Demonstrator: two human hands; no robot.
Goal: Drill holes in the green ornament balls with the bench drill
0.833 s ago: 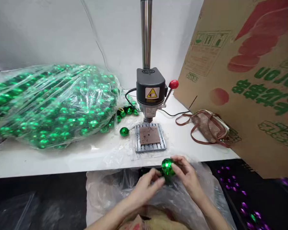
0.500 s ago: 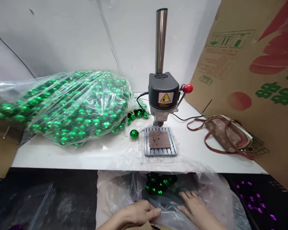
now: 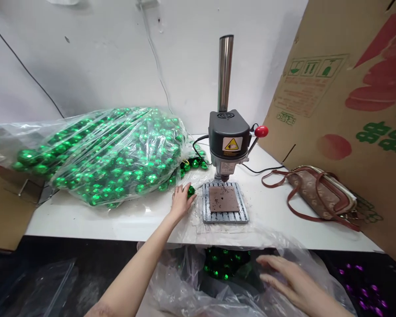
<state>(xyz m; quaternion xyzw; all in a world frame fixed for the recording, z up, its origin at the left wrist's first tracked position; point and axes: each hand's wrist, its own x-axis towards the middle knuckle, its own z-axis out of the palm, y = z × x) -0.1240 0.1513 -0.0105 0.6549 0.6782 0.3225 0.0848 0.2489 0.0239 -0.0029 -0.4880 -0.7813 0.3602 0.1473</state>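
On the white table, my left hand reaches to a loose shiny green ball. Its fingers and thumb are apart around the ball's near side; whether they touch it I cannot tell. My right hand hangs over the clear plastic bag below the table edge, fingers spread and holding nothing. More green balls lie inside that bag. Just right of my left hand stands a small bench drill press, with a brown board on its slotted base.
A large clear bag of green balls fills the table's left side. To the right lie a brown handbag and a tall cardboard box. Purple shiny pieces show at lower right. The drill's red-knobbed lever sticks out to the right.
My left hand has left the lower bag and moved up and forward to the loose green ball. My right hand has lifted slightly off the plastic. The view has shifted a little.
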